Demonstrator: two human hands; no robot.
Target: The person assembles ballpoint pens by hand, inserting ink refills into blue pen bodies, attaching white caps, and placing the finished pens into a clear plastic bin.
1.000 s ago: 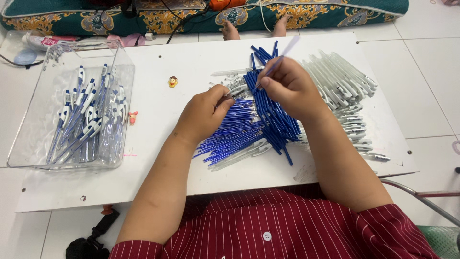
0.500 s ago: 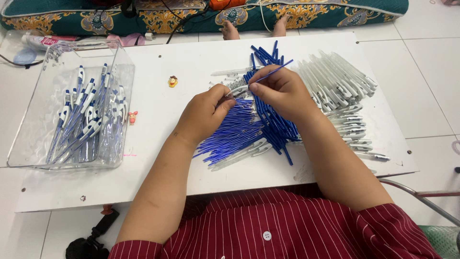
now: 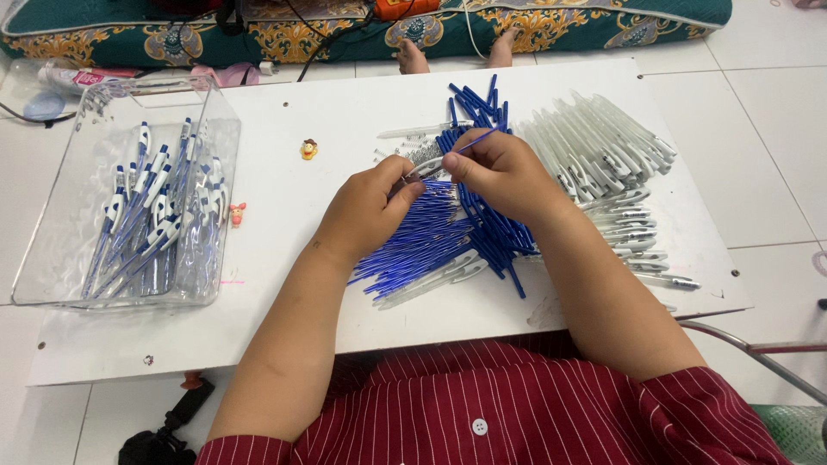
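My left hand [image 3: 372, 205] pinches a small metal pen part at its fingertips, over a heap of blue ink refills [image 3: 422, 245]. My right hand [image 3: 500, 172] holds a thin blue refill [image 3: 476, 142] with its tip pointed at the left hand's fingers; the two hands nearly touch. Blue pen barrels [image 3: 478, 108] lie fanned out beyond and under the right hand. A pile of white clear pen bodies [image 3: 599, 151] lies to the right. A small heap of metal springs [image 3: 422, 153] sits just past my left hand.
A clear plastic box [image 3: 56, 224] at the left holds several assembled blue and white pens [image 3: 146, 224]. Two small toy figures [image 3: 308, 149] [image 3: 237, 213] lie on the white board [image 3: 284, 310]. A patterned cushion and another person's bare feet [image 3: 413, 56] are beyond the far edge.
My right hand has come down and left with the blue refill, from raised over the barrels to meeting my left hand's fingertips. The left hand has barely moved.
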